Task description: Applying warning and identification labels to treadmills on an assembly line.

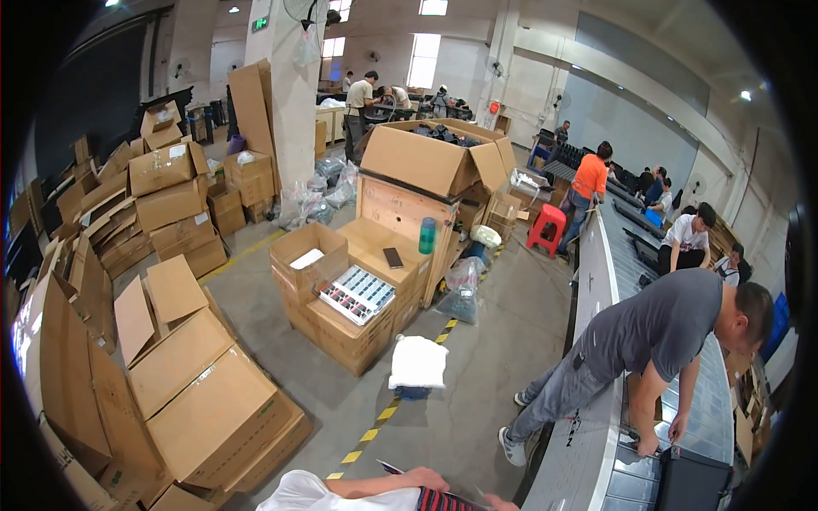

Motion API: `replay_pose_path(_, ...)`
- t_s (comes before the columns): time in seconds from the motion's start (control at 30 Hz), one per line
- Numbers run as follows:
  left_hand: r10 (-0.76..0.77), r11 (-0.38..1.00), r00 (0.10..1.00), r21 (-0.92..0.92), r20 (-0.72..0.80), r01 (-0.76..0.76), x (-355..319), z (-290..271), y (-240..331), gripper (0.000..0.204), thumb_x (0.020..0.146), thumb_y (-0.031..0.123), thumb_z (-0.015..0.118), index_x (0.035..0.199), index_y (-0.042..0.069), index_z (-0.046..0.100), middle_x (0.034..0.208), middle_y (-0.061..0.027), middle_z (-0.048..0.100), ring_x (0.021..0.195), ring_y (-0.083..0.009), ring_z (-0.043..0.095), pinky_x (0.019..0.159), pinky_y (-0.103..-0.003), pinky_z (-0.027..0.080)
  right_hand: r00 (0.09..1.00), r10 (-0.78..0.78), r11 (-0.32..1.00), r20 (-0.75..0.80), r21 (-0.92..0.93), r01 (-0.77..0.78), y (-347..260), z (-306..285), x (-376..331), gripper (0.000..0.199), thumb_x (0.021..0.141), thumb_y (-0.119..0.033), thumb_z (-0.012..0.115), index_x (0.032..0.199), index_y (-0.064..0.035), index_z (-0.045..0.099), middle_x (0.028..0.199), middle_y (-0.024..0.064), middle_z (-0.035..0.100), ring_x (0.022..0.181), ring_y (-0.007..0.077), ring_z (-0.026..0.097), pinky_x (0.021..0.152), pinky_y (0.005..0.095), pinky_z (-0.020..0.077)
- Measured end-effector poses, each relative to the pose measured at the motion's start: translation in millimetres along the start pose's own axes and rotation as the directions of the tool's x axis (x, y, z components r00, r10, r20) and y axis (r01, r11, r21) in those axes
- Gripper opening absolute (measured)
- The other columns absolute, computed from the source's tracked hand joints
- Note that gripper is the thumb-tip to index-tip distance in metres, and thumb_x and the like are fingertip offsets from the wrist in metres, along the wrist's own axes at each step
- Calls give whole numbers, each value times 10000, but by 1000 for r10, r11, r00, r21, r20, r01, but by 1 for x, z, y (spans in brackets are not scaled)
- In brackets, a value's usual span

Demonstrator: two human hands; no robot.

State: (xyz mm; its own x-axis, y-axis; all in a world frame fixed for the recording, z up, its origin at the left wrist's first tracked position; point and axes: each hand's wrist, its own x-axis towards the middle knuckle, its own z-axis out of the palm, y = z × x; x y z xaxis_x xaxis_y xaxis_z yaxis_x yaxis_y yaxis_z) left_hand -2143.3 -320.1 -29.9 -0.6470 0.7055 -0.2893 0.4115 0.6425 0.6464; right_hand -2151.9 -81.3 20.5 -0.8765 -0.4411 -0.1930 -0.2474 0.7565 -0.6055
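Observation:
At the lower edge, my left forearm reaches in from a white sleeve (294, 492). My left hand (424, 479) looks closed, its fingers bent over and mostly hidden. A thin dark-and-white flat piece (389, 467) shows just beyond the forearm; whether the hand holds it I cannot tell. Red-and-black striped fabric (443, 501) lies just below that hand. Only a sliver of my right hand (501, 504) shows, cut off by the picture's edge, its fingers unclear. Beside it is a thin pale strip (481, 494), too small to name.
A stool with a white cover (417, 362) stands ahead on a yellow-black floor line. Beyond are cartons (341, 341) bearing a tray of small parts (358, 295), a phone (392, 257) and a green bottle (427, 235). Stacked cartons (204, 392) stand left; a co-worker (648, 324) bends over the conveyor (635, 460) at right.

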Motion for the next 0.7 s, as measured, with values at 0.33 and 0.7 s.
replay_pose_path(0.33, -13, 999, 1000, 30, 18, 12, 1, 4, -3, 150, 740, 206, 501, 814, 77, 522, 769, -165, 589, 809, -376, 559, 640, -475, 435, 1000, 16, 1000, 27, -26, -15, 3, 8, -11, 365, 766, -118, 521, 1130, -90, 515, 741, 218, 592, 705, 364, 567, 638, 423, 420)
replay_pose_path(0.7, -33, 998, 999, 49, 36, 31, 0, 3, -2, 154, 762, 220, 479, 822, 101, 556, 812, -147, 602, 841, -349, 573, 634, -448, 444, 998, 29, 999, 48, -48, -27, 5, 16, -23, 368, 764, -116, 520, 1131, -90, 511, 732, 218, 589, 698, 371, 563, 631, 430, 419)
